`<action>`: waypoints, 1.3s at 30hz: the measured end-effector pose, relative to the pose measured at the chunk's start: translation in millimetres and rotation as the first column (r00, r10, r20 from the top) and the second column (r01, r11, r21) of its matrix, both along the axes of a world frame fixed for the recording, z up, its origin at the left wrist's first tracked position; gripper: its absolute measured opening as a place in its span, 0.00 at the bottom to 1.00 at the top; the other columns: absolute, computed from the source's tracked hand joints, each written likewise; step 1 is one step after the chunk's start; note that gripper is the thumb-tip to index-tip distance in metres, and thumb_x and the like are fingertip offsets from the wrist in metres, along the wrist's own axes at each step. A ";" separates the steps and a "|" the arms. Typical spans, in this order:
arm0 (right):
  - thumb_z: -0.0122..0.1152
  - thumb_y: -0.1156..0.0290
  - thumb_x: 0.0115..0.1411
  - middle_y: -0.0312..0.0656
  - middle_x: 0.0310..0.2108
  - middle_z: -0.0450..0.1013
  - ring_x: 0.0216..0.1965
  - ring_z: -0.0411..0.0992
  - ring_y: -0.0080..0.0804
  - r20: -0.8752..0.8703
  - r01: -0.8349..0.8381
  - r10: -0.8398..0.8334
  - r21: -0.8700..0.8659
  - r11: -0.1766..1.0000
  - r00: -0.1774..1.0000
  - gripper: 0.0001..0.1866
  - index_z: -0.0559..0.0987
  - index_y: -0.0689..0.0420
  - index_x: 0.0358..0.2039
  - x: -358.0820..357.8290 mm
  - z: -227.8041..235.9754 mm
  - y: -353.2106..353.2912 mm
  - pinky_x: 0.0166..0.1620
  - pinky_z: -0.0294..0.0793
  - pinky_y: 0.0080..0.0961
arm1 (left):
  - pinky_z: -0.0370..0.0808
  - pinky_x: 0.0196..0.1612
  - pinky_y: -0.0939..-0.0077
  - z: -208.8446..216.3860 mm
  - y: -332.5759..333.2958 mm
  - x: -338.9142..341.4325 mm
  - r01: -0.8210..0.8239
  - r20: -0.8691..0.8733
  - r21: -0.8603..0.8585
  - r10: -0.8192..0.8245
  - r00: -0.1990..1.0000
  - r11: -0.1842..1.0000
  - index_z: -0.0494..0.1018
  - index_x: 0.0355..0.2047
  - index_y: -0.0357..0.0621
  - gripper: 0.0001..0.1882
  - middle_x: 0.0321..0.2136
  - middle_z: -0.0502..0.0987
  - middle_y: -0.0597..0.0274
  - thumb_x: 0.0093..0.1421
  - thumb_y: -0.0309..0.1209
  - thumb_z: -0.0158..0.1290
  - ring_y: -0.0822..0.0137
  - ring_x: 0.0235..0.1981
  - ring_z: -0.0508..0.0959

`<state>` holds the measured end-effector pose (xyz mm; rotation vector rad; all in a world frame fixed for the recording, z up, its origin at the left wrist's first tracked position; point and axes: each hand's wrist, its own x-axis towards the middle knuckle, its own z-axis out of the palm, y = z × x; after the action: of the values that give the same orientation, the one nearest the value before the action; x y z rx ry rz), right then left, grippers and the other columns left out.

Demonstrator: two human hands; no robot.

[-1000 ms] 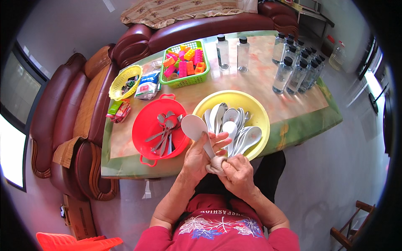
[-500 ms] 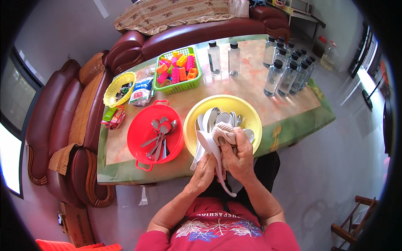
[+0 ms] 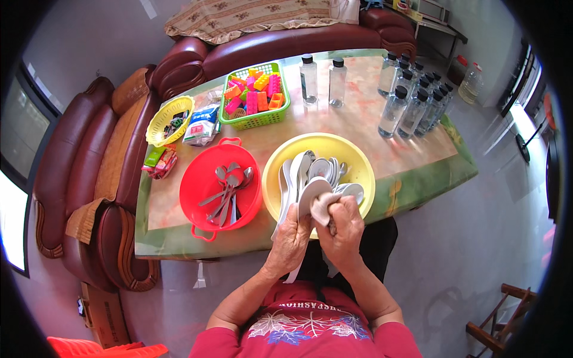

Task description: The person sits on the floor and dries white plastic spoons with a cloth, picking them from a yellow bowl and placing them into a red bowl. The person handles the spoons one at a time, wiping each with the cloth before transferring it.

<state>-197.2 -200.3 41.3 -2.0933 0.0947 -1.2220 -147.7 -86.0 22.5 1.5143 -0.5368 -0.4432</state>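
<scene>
In front of the yellow basin [image 3: 367,203], my left hand [image 3: 289,241] is closed around a white ladle [image 3: 309,192], with its bowl up and its handle pointing down toward my lap. My right hand [image 3: 343,231] is closed on a pale cloth [image 3: 322,207] pressed against the ladle's bowl. Several white spoons and ladles [image 3: 319,169] lie in the yellow basin just beyond my hands. To the left, a red two-handled basin [image 3: 194,179] holds several metal spoons [image 3: 225,194].
Toward the far side of the table stand a green basket [image 3: 256,122] of toy blocks, a yellow basket [image 3: 156,125] with small items and a white-and-blue packet [image 3: 202,124]. Several clear black-capped bottles [image 3: 394,110] crowd the right end. A dark red sofa [image 3: 286,49] lies behind.
The ladle has turned in my left hand, its bowl now upright and its handle tip swung left. My right hand's cloth has moved down along the bowl.
</scene>
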 end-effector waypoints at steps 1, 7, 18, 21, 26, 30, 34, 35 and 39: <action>0.64 0.81 0.46 0.42 0.29 0.67 0.27 0.67 0.34 -0.016 0.051 -0.050 0.027 0.998 0.999 0.09 0.74 0.60 0.28 2.9 2.0 -2.1 0.28 0.67 0.27 | 0.68 0.35 0.77 2.7 2.2 1.8 0.012 0.055 0.077 -0.017 0.998 0.997 0.63 0.43 0.40 0.08 0.33 0.70 0.66 0.68 0.31 0.39 0.74 0.32 0.68; 0.64 0.80 0.46 0.45 0.30 0.69 0.31 0.70 0.39 -0.038 -0.075 0.080 0.112 0.991 0.996 0.09 0.74 0.60 0.29 21.7 -7.8 -15.0 0.30 0.70 0.32 | 0.63 0.24 0.82 16.9 10.8 -1.9 0.160 -0.230 -0.029 -0.162 0.960 0.987 0.58 0.49 0.43 0.11 0.24 0.64 0.68 0.67 0.30 0.40 0.78 0.21 0.63; 0.60 0.75 0.47 0.42 0.29 0.69 0.33 0.71 0.41 -0.276 -0.191 0.134 -0.194 0.962 0.952 0.10 0.75 0.61 0.32 10.2 -7.5 -0.4 0.33 0.73 0.33 | 0.58 0.17 0.86 14.5 28.1 -12.0 0.277 -0.500 -0.079 -0.278 0.820 0.958 0.43 0.64 0.52 0.32 0.20 0.61 0.72 0.63 0.24 0.42 0.80 0.15 0.60; 0.59 0.76 0.49 0.43 0.28 0.69 0.30 0.71 0.41 -0.360 -0.465 0.431 -0.009 0.885 0.828 0.07 0.76 0.58 0.31 -3.0 2.2 -9.7 0.32 0.73 0.33 | 0.56 0.17 0.87 13.9 36.2 -8.2 0.316 -0.507 -0.042 -0.293 0.811 0.948 0.56 0.59 0.46 0.27 0.21 0.64 0.74 0.60 0.26 0.47 0.82 0.15 0.61; 0.60 0.77 0.48 0.42 0.27 0.69 0.27 0.71 0.41 -0.256 -0.602 0.627 0.177 0.779 0.736 0.07 0.76 0.56 0.31 -6.8 3.5 -11.5 0.31 0.73 0.33 | 0.57 0.19 0.89 20.9 34.0 -8.1 0.292 -0.451 -0.053 -0.284 0.846 0.955 0.65 0.52 0.45 0.22 0.20 0.64 0.77 0.57 0.28 0.53 0.84 0.18 0.62; 0.61 0.78 0.48 0.43 0.28 0.69 0.30 0.71 0.40 -0.093 -0.105 0.085 -0.238 0.966 0.992 0.10 0.75 0.60 0.34 10.2 -5.7 -3.3 0.31 0.73 0.32 | 0.58 0.19 0.89 24.0 28.0 -8.9 0.277 -0.399 0.004 -0.253 0.881 0.961 0.57 0.58 0.44 0.31 0.23 0.65 0.76 0.55 0.25 0.54 0.84 0.19 0.63; 0.60 0.78 0.49 0.44 0.28 0.69 0.31 0.70 0.41 -0.046 0.170 -0.184 -0.209 0.963 0.982 0.12 0.75 0.62 0.37 22.8 -9.0 -7.3 0.32 0.73 0.33 | 0.56 0.17 0.88 25.6 31.1 -8.2 0.283 -0.468 -0.095 -0.294 0.833 0.954 0.53 0.61 0.46 0.28 0.19 0.60 0.74 0.62 0.30 0.50 0.82 0.15 0.60; 0.60 0.74 0.50 0.45 0.27 0.69 0.30 0.71 0.42 -0.067 0.178 -0.194 -0.197 0.964 0.979 0.10 0.75 0.61 0.34 24.0 -11.0 -5.9 0.31 0.72 0.35 | 0.56 0.17 0.88 24.2 31.6 -8.3 0.257 -0.489 -0.143 -0.294 0.821 0.956 0.52 0.61 0.46 0.26 0.19 0.60 0.73 0.64 0.33 0.46 0.81 0.15 0.60; 0.61 0.67 0.50 0.48 0.25 0.67 0.27 0.71 0.46 -0.430 -0.144 0.143 0.032 0.989 0.892 0.11 0.71 0.60 0.26 10.9 -4.0 -7.3 0.30 0.71 0.39 | 0.58 0.16 0.86 12.0 29.9 -5.5 0.213 -0.479 -0.178 -0.274 0.834 0.961 0.53 0.60 0.46 0.24 0.17 0.61 0.70 0.69 0.45 0.32 0.79 0.14 0.60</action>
<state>-186.3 -207.6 37.3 -2.2945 0.1365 -0.6540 -153.2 -56.0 34.5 1.1545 -0.3348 -0.9590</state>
